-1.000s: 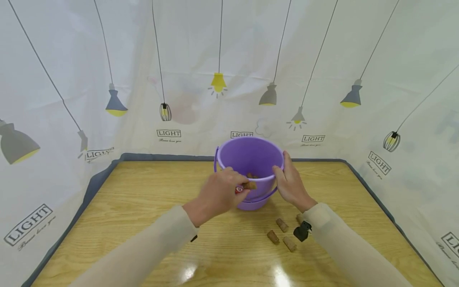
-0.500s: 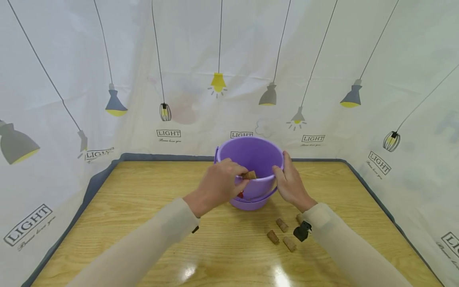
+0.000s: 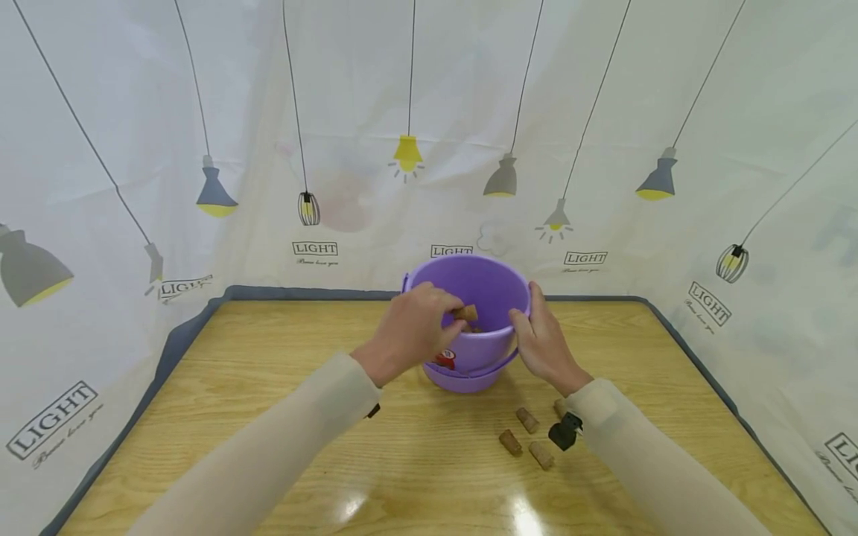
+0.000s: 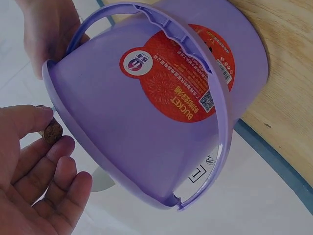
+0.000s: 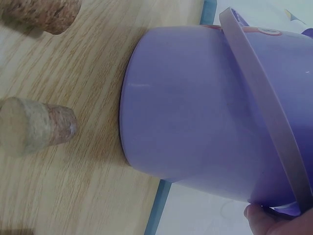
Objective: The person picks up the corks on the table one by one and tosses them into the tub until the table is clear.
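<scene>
A purple bucket with a red label stands tilted toward me on the wooden table. Between thumb and fingers my left hand pinches a cork over the bucket's near rim, at its mouth. The same cork shows end-on in the left wrist view, right by the rim. My right hand grips the bucket's right rim, thumb on the near side. More corks lie inside the bucket, mostly hidden by its wall and my left hand. The bucket's purple handle hangs down against its side.
Several loose corks lie on the table in front of the bucket, near my right wrist. One of these, a pale cork, appears close up in the right wrist view. A white lamp-print cloth rises behind and beside the table.
My left hand has lifted the cork from in front of the bucket's wall up and over its rim. The right hand keeps its grip and the bucket stays put.
</scene>
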`<state>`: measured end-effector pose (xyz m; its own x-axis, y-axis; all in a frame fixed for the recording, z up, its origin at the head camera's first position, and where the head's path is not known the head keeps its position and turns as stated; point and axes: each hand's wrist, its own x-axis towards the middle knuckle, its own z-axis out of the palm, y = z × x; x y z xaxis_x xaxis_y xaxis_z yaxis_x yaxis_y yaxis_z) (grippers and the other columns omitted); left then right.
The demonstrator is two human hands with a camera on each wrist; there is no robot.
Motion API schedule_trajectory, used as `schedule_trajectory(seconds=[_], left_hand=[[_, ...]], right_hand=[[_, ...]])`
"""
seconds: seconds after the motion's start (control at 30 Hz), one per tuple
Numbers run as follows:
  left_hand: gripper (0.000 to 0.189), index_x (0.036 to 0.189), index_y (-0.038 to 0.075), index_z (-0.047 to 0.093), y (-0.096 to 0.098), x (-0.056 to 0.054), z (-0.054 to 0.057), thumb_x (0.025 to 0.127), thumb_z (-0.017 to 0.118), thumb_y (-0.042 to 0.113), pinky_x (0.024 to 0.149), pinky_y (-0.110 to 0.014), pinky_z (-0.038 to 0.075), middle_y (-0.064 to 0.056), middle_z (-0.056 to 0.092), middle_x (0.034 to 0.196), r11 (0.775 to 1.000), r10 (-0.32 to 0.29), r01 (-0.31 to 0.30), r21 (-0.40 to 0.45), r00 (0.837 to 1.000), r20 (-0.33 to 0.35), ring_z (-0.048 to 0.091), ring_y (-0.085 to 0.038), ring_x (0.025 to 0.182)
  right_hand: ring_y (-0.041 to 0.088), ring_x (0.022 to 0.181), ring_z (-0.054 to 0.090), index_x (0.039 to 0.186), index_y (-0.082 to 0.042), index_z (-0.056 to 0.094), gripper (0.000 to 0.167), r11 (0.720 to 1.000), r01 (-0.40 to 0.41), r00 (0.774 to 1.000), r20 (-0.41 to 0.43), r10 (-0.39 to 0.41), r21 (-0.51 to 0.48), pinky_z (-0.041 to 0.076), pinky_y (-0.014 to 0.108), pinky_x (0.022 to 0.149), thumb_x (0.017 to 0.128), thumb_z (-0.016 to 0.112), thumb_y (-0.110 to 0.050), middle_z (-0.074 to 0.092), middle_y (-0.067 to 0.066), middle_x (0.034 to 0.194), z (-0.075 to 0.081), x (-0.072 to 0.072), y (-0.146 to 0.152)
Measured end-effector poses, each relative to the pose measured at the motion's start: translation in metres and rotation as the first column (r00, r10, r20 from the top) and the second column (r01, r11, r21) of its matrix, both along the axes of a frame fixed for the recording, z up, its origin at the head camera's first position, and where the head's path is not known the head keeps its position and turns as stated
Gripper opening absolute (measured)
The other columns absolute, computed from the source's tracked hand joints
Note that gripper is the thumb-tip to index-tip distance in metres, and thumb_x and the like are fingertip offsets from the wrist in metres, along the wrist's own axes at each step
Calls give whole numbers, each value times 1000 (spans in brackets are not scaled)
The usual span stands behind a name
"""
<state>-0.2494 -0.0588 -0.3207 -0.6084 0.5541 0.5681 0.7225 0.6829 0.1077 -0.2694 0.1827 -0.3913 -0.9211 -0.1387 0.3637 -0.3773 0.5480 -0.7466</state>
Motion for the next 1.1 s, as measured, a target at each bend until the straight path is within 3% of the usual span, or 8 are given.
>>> schedule_trajectory(seconds=[0.3, 0.7, 0.93, 1.1], left_hand=[[14, 100, 11, 80, 3, -12, 2, 91, 78, 22, 67, -28, 56, 1, 75, 88, 998, 59, -55, -36, 992, 108, 61, -13, 76], [18, 103, 12, 81, 5, -26, 1, 93, 76, 27, 67, -29, 59, 0, 77, 94, 987, 146, -127, -101, 966, 216, 66, -13, 80], [34, 120, 7, 76, 7, -25, 3, 93, 76, 28, 88, -39, 60, -6, 76, 114, 979, 191, -164, -118, 944, 268, 68, -24, 106], [33, 119, 7, 76, 6, -24, 3, 93, 76, 27, 89, -39, 59, -7, 75, 114, 983, 175, -154, -99, 947, 270, 68, -24, 106]], right_hand=[[39, 149, 31, 164, -5, 3, 68, 1000, -10, 1000, 4, 10, 2, 28, 54, 121, 109, 36, -25, 25, 24, 165, -1, -1, 0], [39, 149, 33, 164, -4, 4, 67, 1000, -11, 1000, -3, 11, -3, 30, 54, 120, 109, 37, -21, 26, 25, 164, 0, -2, 0], [41, 149, 31, 164, -2, 4, 67, 1000, 1, 1000, -6, -1, 1, 28, 55, 121, 108, 37, -20, 25, 26, 164, -2, -2, 0], [41, 150, 29, 164, -2, 2, 68, 1000, 1, 1000, -2, -1, 0, 26, 56, 122, 108, 36, -22, 23, 26, 165, -2, -2, 1]])
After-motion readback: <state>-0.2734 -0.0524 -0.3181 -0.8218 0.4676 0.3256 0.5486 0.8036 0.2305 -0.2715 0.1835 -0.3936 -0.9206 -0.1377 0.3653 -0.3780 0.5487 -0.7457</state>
